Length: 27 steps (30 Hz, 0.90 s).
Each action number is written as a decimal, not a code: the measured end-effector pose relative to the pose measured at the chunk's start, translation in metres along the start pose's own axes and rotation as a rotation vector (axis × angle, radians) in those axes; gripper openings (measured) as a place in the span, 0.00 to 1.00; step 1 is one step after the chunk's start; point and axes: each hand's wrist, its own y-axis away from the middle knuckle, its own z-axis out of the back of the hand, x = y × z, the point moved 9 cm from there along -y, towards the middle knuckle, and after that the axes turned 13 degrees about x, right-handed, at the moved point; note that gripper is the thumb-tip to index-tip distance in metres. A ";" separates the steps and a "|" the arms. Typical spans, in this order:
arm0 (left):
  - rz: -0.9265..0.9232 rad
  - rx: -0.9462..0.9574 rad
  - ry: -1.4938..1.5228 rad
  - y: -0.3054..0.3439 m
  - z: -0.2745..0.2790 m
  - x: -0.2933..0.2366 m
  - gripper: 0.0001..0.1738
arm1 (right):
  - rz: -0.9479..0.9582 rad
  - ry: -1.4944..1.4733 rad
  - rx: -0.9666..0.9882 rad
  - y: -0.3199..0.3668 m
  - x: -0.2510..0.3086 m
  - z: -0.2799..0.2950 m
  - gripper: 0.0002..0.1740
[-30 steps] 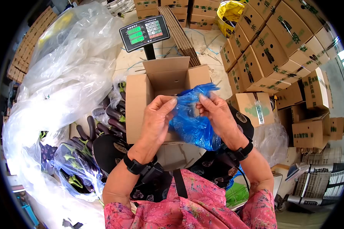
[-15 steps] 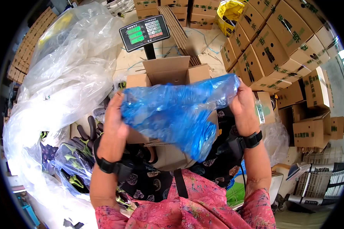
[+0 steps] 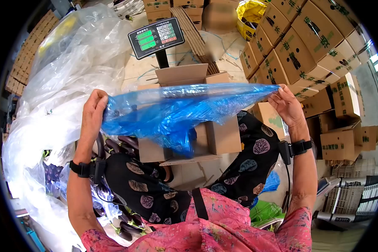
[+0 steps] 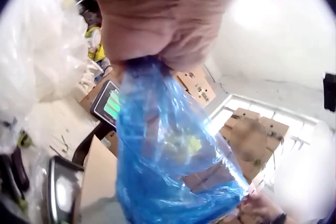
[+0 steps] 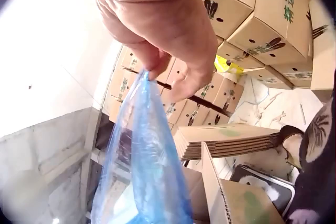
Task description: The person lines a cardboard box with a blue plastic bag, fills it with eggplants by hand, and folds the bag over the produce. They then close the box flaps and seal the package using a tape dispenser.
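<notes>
A thin blue plastic bag is stretched sideways across the head view, its lower part hanging in loose folds. My left hand grips one end of it, fingers curled into the film. At the other end my right hand pinches a corner between thumb and fingertips, as the right wrist view of that hand also shows. Beneath the bag stands an open cardboard box, partly covered by the blue film. In the left wrist view the bag spreads out below the left palm.
A scale display with lit green readouts rises behind the box. Clear plastic sheeting and dark eggplants lie to the left. Stacked printed cartons fill the right side, and flattened cardboard leans at the back.
Both hands have moved apart, from close together over the box to wide on either side. The bunched blue bag has been spread and pulled out lengthwise between them.
</notes>
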 end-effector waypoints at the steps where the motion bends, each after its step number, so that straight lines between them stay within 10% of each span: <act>1: 0.017 0.095 0.012 0.002 -0.008 -0.011 0.09 | 0.014 0.017 -0.032 0.001 0.004 0.003 0.06; 5: -0.012 0.324 0.215 0.006 -0.040 -0.048 0.10 | 0.012 -0.023 -0.051 -0.007 0.005 0.019 0.07; 10: 0.010 0.179 0.131 -0.016 -0.034 -0.024 0.09 | 0.087 -0.245 -0.215 -0.040 -0.010 0.048 0.13; 12: -0.011 0.112 0.085 -0.025 -0.027 -0.015 0.09 | 0.056 -0.366 0.009 -0.066 -0.016 0.052 0.13; 18: -0.024 -0.131 -0.021 -0.061 -0.010 0.014 0.10 | 0.034 0.092 -0.384 -0.077 -0.011 0.047 0.11; 27: -0.016 -0.364 -0.091 -0.120 -0.019 0.087 0.09 | -0.003 0.221 -0.216 -0.128 -0.027 0.069 0.10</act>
